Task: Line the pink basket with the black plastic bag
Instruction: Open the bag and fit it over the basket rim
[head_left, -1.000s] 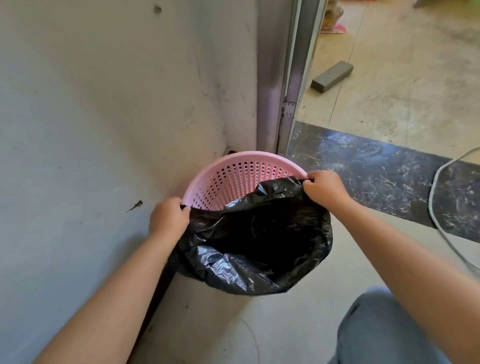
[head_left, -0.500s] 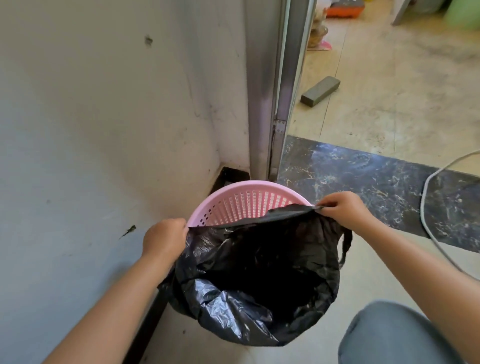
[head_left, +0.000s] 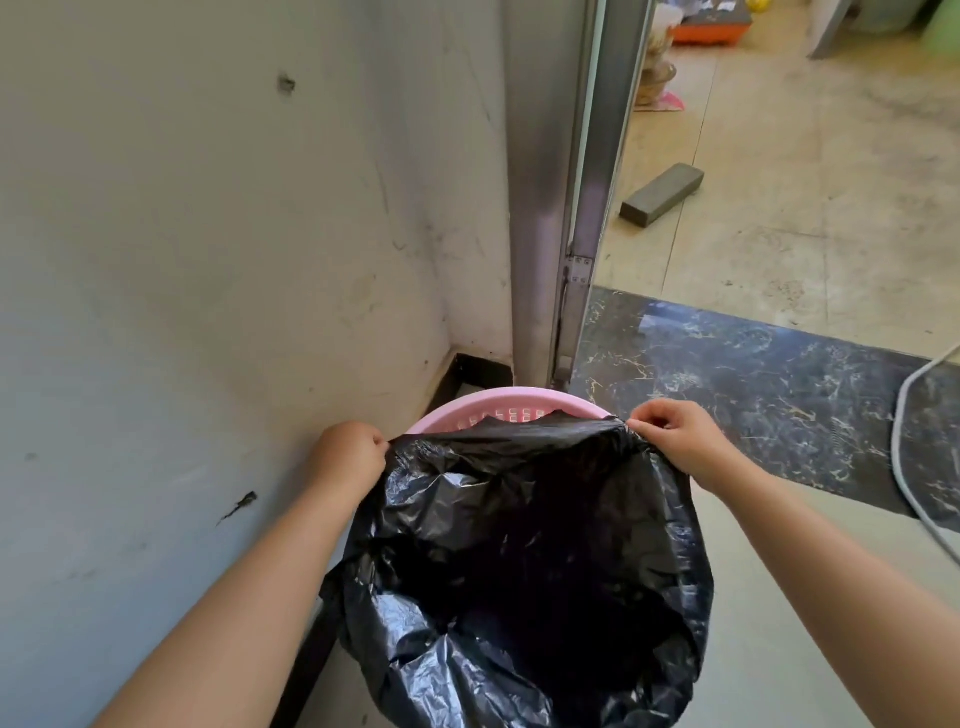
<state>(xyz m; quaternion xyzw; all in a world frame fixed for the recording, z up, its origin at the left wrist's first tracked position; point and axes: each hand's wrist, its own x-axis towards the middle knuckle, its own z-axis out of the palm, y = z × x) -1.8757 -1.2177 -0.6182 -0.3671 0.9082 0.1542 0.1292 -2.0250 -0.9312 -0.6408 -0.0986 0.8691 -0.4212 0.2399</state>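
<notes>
One wall (head_left: 208, 260) fills the left half of the view; its pale paint carries scuffs and dark marks. One floor (head_left: 805, 597) runs along the right side, crossed by one dark marbled strip (head_left: 753, 395) at the doorway. One metal door frame (head_left: 592, 182) stands upright at the wall's corner.

One bag (head_left: 519, 561) of black, crinkled, glossy plastic occupies the lower centre. Its mouth is spread wide, and the interior reads as a dark hollow. The near edge is folded down over the outside of the basket; the far edge is stretched straight between the two hands.

One basket (head_left: 509, 405) stands on the floor in the corner, against the wall and directly in front of the door frame. It is pink and round, with a slotted wall. Only the far arc of its rim and a few slots show above the bag; the remainder is covered.

Two bare forearms enter from the bottom edge. The left hand (head_left: 348, 457) is curled into a fist, gripping the bag's edge at the left side of the rim. The right hand (head_left: 675, 441) pinches the bag's edge at the right side of the rim.

One grey block (head_left: 662, 195) lies on the floor beyond the doorway. One pale cable (head_left: 919, 467) curves along the right edge.
</notes>
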